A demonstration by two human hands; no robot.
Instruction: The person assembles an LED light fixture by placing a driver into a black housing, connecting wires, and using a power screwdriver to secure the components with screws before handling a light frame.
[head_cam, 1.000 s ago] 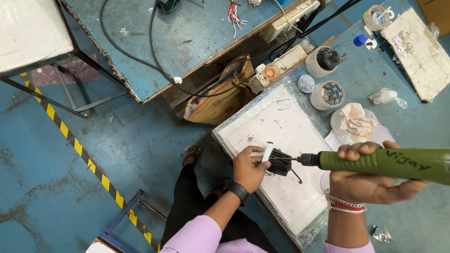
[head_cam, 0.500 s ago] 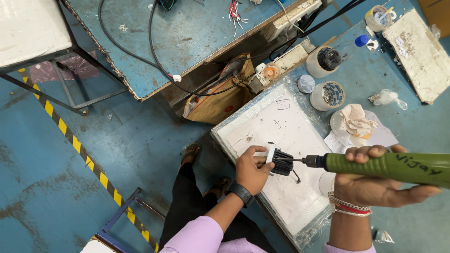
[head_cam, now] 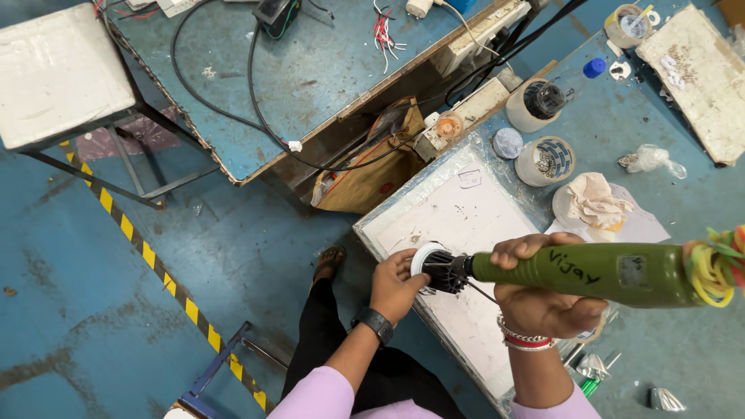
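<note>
Two hands work together: left hand [head_cam: 397,283] fingers pinch the small black round light with a white rim [head_cam: 436,269] over the white foam-topped bench [head_cam: 458,209], right hand [head_cam: 543,299] fingers wrap the long green power screwdriver [head_cam: 590,271] pressed against it, so fastening looks unfinished.

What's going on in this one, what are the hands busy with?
A person is working over a white board on a blue bench. The left hand steadies a small round lamp fitting, white-rimmed with black fins. The right hand holds a green powered screwdriver, its tip pushed against the back of the fitting. Tape rolls, a crumpled cloth and a blue bottle cap lie farther along the bench. Whether the screwdriver is running cannot be told.
</note>
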